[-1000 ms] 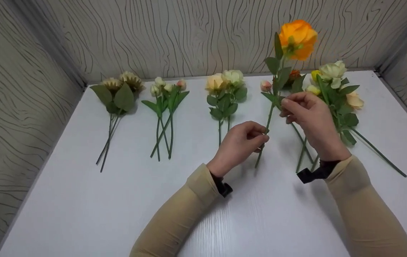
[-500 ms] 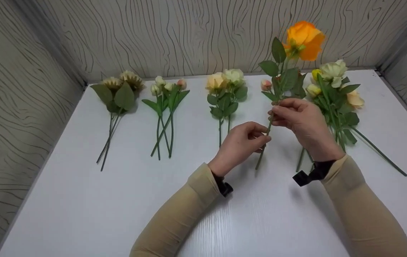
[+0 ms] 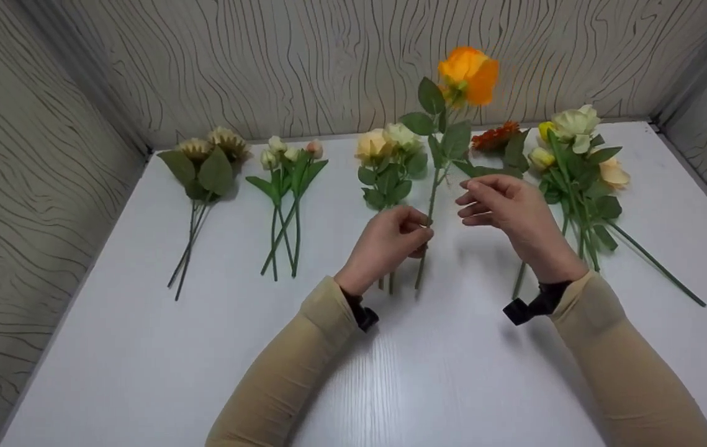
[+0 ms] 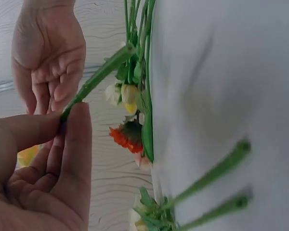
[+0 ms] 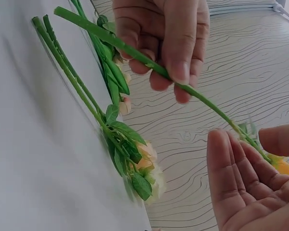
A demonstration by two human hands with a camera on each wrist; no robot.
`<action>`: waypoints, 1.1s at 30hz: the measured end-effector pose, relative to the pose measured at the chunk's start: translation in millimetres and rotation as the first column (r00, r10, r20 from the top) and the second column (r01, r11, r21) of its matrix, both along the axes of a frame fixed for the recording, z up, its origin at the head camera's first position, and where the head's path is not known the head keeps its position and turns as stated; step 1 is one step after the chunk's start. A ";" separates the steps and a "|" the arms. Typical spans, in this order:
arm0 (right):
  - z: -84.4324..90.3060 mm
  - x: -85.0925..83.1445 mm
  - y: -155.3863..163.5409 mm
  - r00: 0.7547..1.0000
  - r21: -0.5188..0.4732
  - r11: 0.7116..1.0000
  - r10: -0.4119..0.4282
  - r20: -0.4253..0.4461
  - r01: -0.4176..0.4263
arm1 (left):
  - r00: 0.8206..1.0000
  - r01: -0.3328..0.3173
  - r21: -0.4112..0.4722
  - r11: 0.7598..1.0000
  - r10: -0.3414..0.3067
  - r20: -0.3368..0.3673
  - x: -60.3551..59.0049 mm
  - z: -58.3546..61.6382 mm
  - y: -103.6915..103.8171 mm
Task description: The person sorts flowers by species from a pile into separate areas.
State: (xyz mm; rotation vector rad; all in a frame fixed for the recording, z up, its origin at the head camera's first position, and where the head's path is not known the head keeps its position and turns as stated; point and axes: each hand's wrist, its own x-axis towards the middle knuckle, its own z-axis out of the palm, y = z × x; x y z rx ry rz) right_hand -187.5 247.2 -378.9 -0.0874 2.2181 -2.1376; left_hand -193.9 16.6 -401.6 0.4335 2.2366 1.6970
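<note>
In the head view an orange artificial rose (image 3: 468, 76) stands nearly upright above the table. My left hand (image 3: 389, 247) pinches its green stem between thumb and fingers, low down; the cut end shows in the left wrist view. To the right of the stem is my right hand (image 3: 517, 214), apart from it, with loosely bent fingers and nothing held. Close behind the left hand lie a peach rose (image 3: 373, 144) and a pale green-white rose (image 3: 404, 136), their stems partly hidden by that hand. In the right wrist view, the held stem (image 5: 204, 100) slants past the right fingertips.
Farther left lie a bunch of tulips (image 3: 277, 177) and two cream, broad-leaved flowers (image 3: 204, 162). At the right is a mixed pile with a white flower (image 3: 576, 127), yellow buds and a rust-red flower (image 3: 495, 138). A wood-patterned wall (image 3: 303, 68) backs the white table (image 3: 161, 360).
The right hand came to the stem, then let go of it. The left hand has carried the orange rose leftward, nearer the peach and pale roses. The other flowers lie as before.
</note>
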 end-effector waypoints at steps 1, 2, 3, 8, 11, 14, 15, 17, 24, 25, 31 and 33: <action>-0.4 -0.4 -0.1 1.000 0.007 1.000 -0.005 -0.001 0.005 | 1.000 -0.009 -0.010 1.000 0.009 0.008 -3.1 -0.3 -5.5; -0.7 -0.8 -0.2 1.000 0.009 1.000 -0.009 -0.002 0.009 | 1.000 -0.018 -0.021 1.000 0.019 0.018 -6.3 -0.8 -10.6; -0.8 -1.2 -0.2 1.000 0.008 1.000 -0.008 -0.003 0.008 | 0.999 -0.027 -0.034 0.999 0.028 0.029 -9.8 -2.0 -15.0; -2.3 -1.9 1.4 1.000 0.004 1.000 0.008 -0.010 -0.008 | 0.994 -0.058 -0.073 0.996 0.064 0.083 -23.5 -11.1 -26.2; -4.1 -2.2 1.3 1.000 0.012 1.000 0.025 -0.013 -0.025 | 0.991 -0.076 -0.087 0.993 0.085 0.108 -27.2 -17.1 -27.8; -4.8 -2.6 1.0 0.999 0.022 0.999 0.040 -0.013 -0.040 | 0.988 -0.093 -0.106 0.990 0.105 0.115 -28.8 -21.6 -27.6; -4.6 -2.5 0.8 0.999 0.025 0.999 0.041 -0.013 -0.040 | 0.987 -0.099 -0.115 0.988 0.113 0.115 -28.9 -22.5 -27.5; -4.1 -2.6 0.8 0.999 0.027 0.999 0.040 -0.011 -0.040 | 0.986 -0.107 -0.134 0.985 0.122 0.113 -28.8 -23.6 -26.7; -3.7 -2.9 -0.6 0.999 0.043 0.998 0.040 0.000 -0.040 | 0.990 -0.109 -0.202 0.973 0.125 0.069 -28.5 -28.1 -24.4; -3.9 -2.9 -0.8 0.999 0.047 0.998 0.040 0.001 -0.040 | 0.990 -0.109 -0.210 0.972 0.124 0.060 -28.5 -28.6 -24.1; -6.5 -3.4 -1.4 0.999 0.042 0.998 0.046 0.008 -0.046 | 0.991 -0.107 -0.218 0.970 0.121 0.054 -26.8 -27.9 -24.3; -7.3 -4.0 -1.7 0.999 0.045 0.998 0.052 0.011 -0.052 | 0.991 -0.101 -0.221 0.970 0.116 0.059 -26.1 -27.1 -25.0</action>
